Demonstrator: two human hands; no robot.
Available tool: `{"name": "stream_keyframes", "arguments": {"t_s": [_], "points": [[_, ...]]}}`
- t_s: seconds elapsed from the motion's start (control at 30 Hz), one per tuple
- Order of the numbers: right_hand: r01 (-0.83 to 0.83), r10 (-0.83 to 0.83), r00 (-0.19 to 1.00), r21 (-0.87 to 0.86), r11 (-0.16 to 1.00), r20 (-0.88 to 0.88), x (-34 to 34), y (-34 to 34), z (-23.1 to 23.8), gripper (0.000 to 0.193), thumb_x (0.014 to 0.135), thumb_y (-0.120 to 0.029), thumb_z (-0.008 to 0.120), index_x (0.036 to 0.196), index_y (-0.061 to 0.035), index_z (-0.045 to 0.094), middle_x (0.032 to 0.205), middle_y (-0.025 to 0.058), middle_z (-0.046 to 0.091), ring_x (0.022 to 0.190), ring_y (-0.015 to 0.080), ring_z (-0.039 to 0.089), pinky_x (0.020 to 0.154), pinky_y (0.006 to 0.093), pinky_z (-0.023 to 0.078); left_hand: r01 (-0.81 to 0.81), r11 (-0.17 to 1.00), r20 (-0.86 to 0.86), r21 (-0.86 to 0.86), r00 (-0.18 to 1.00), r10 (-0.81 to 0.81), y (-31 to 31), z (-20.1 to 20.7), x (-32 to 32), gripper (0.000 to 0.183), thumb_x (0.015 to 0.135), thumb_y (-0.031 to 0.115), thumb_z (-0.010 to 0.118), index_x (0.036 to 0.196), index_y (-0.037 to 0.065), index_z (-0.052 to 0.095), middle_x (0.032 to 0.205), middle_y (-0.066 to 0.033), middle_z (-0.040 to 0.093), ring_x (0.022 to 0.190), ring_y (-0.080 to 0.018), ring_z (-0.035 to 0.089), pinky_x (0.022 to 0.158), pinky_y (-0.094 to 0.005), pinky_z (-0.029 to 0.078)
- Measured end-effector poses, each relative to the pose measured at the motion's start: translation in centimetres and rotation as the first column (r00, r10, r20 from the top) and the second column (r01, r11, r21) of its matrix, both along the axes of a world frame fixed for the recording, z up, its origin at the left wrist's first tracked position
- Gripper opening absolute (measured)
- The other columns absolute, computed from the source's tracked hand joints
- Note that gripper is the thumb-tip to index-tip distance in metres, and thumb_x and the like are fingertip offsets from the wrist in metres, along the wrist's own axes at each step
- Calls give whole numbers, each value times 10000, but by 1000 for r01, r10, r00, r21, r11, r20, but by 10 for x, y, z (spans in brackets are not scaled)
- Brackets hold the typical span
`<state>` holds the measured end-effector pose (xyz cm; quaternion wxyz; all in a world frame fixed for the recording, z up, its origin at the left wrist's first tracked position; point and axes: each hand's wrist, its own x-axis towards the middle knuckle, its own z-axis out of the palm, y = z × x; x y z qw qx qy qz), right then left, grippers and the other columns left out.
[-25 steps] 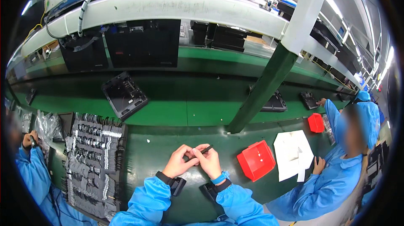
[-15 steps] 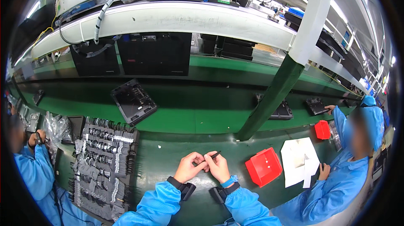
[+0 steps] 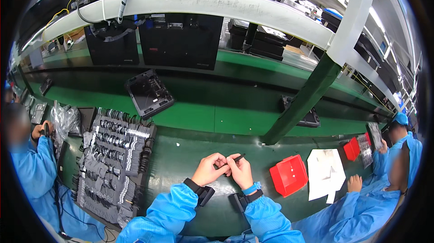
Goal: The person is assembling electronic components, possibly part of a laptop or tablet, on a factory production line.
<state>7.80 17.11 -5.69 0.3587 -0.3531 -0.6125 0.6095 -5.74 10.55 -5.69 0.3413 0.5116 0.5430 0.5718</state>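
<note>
Two bare hands, both near side of the post (image 3: 307, 93) and left of its foot, over the green table (image 3: 176, 159). Thing in hand: thin dark stick (image 3: 238, 157), slanted, its upper end sticking out past the fingers toward the post. Right hand (image 3: 241, 171): grip closed, thumb and fingers pinching the stick. Left hand (image 3: 209, 169): fingers curled, thumb at the stick's other end; cannot tell if that grip pinches or just touches.

Left of post: tray (image 3: 143, 170) packed with rows of grey and black parts, well apart from the stick; plastic bag (image 3: 68, 120) beyond it, near a co-worker's hands (image 3: 43, 130). Casing (image 3: 149, 96) lies farther back, also left of post. Right of post, near side: red bin (image 3: 281, 183) with small white bits inside, then white paper (image 3: 318, 175) just beside it. Farther right: small bin (image 3: 351, 149), a co-worker's hand (image 3: 355, 183) near the paper, another hand (image 3: 383, 146) holding a dark panel (image 3: 375, 135).

Post itself blocks part of a second casing (image 3: 311, 119) behind it.
</note>
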Motion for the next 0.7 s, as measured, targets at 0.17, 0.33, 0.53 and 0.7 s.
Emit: {"name": "stream_keyframes", "arguments": {"t_s": [0.17, 0.33, 0.53, 0.7], "points": [[-29, 27, 998, -44, 999, -49, -2, -2, 5, 202, 946, -189, 576, 923, 11, 585, 684, 43, 617, 564, 87, 580, 475, 223, 459, 37, 994, 150, -100, 989, -22, -4, 9, -4, 194, 833, 160, 720, 912, 39, 590, 765, 1, 616, 689, -59, 579, 520, -206, 465], [-46, 45, 999, -50, 998, -26, -2, -1, 8, 201, 949, -194, 572, 918, 4, 587, 682, 36, 612, 560, 82, 575, 475, 217, 458, 64, 989, 206, -131, 978, -36, -3, 4, -4, 187, 842, 160, 712, 914, 43, 585, 766, 11, 606, 688, -51, 574, 480, -196, 449], [-34, 34, 999, -40, 999, -10, -2, -1, 8, 195, 945, -184, 575, 917, 8, 588, 682, 39, 616, 561, 82, 579, 479, 217, 462, 61, 996, 149, -72, 988, -50, -1, 4, -4, 184, 844, 152, 708, 906, 37, 578, 760, 13, 587, 701, -53, 561, 488, -203, 455], [-47, 47, 999, -42, 998, -12, -2, -2, 7, 194, 944, -182, 577, 917, 10, 588, 687, 42, 621, 563, 82, 582, 478, 218, 463, 50, 997, 128, -50, 991, -44, -1, 0, -4, 182, 848, 152, 703, 903, 34, 576, 757, 11, 586, 691, -56, 558, 494, -207, 454]]}}
